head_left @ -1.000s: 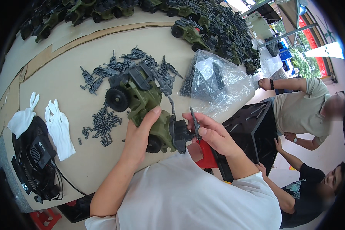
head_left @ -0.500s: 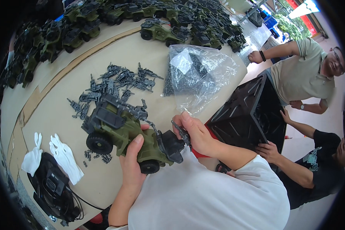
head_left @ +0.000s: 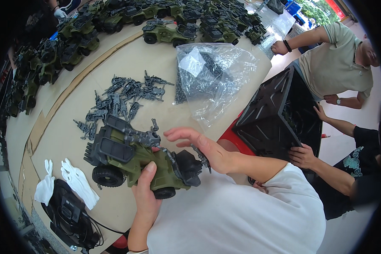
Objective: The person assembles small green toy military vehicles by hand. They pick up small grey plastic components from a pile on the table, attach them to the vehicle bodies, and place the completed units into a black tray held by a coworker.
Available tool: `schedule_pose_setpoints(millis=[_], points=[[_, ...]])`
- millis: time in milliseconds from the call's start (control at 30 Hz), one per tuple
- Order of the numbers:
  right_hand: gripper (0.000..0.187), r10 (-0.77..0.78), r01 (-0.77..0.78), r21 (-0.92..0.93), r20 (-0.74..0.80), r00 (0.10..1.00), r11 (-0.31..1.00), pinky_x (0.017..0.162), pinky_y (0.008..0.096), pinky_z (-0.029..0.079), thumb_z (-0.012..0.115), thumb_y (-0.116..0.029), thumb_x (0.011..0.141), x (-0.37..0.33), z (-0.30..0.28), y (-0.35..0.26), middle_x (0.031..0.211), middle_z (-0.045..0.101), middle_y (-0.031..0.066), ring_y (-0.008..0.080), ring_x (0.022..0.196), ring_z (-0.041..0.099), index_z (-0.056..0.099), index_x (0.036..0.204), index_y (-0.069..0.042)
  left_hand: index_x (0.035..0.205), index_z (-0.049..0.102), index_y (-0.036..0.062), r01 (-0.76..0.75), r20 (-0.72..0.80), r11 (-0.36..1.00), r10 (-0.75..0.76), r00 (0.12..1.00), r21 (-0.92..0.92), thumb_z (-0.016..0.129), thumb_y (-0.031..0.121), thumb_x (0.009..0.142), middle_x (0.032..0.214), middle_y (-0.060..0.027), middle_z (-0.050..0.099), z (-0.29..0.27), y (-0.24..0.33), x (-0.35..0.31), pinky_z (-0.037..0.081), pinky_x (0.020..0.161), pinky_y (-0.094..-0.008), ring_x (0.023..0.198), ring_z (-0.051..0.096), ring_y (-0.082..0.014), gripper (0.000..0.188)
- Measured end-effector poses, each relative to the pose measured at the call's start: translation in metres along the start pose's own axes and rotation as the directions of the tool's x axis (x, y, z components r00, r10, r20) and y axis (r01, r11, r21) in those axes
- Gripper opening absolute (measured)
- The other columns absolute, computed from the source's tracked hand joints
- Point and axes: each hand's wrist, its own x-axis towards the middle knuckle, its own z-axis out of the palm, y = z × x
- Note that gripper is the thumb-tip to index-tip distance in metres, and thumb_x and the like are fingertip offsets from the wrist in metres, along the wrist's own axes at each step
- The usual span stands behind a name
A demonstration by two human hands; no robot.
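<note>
My left hand (head_left: 146, 182) grips the side of an olive-green and black toy military vehicle (head_left: 137, 169), thumb on top of its body. A grey toy gun (head_left: 142, 139) shows on top of the vehicle. My right hand (head_left: 205, 148) is open over its front end, fingers stretched to the left. A second dark grey gun-like part (head_left: 201, 157) lies by the right palm, next to the vehicle's black front; whether it is attached there I cannot tell. Beyond the vehicle, loose grey toy guns (head_left: 127, 95) lie in a pile on the table (head_left: 72, 131).
Finished-looking toy vehicles (head_left: 169, 31) crowd the far side. A clear plastic bag (head_left: 216, 80) of dark parts lies at centre right. White gloves (head_left: 78, 182) and a black corded device (head_left: 67, 213) are at left. Two people stand right, one holding a black crate (head_left: 266, 114).
My right fingers have opened from their pinch on the small grey part and stretched leftward over the vehicle. The view has shifted slightly; my left hand keeps its hold.
</note>
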Motion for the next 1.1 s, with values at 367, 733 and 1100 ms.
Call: schedule_pose_setpoints(millis=[367, 733, 1100], points=[[0.066, 0.066, -0.082, 0.209, 0.084, 0.994, 0.975, 0.106, 0.0365, 0.035, 0.012, -0.048, 0.106, -0.019, -0.001, -0.001, 0.126, 0.054, 0.0121, 0.0213, 0.118, 0.05, 0.049, 0.127, 0.003, 0.125, 0.055, 0.0023, 0.139, 0.032, 0.989, -0.138, 0.99, -0.042, 0.064, 0.011, 0.09, 0.12, -0.0068, 0.059, 0.005, 0.011, -0.014, 0.049, 0.09, -0.032, 0.109, 0.059, -0.0155, 0.037], [0.071, 0.167, -0.163, 0.288, 0.012, 0.986, 0.944, 0.1, 0.037, 0.04, 0.028, -0.068, 0.097, -0.021, 0.009, 0.013, 0.129, 0.051, 0.0133, 0.0214, 0.118, 0.051, 0.049, 0.123, -0.006, 0.122, 0.06, -0.0022, 0.137, 0.07, 0.978, -0.149, 0.986, 0.154, 0.06, 0.004, 0.094, 0.119, -0.0074, 0.064, -0.009, 0.005, -0.016, 0.048, 0.093, -0.033, 0.106, 0.06, -0.0166, 0.029], [0.077, 0.181, -0.216, 0.201, 0.177, 0.967, 0.955, 0.109, 0.0381, 0.029, 0.015, -0.071, 0.096, -0.002, 0.019, 0.01, 0.135, 0.046, 0.0113, 0.0235, 0.124, 0.044, 0.043, 0.128, -0.007, 0.116, 0.061, -0.0051, 0.159, 0.063, 0.975, -0.171, 0.983, 0.157, 0.066, 0.004, 0.086, 0.113, -0.0105, 0.066, -0.022, 0.038, -0.013, 0.048, 0.093, -0.0318, 0.105, 0.062, -0.0167, 0.031]])
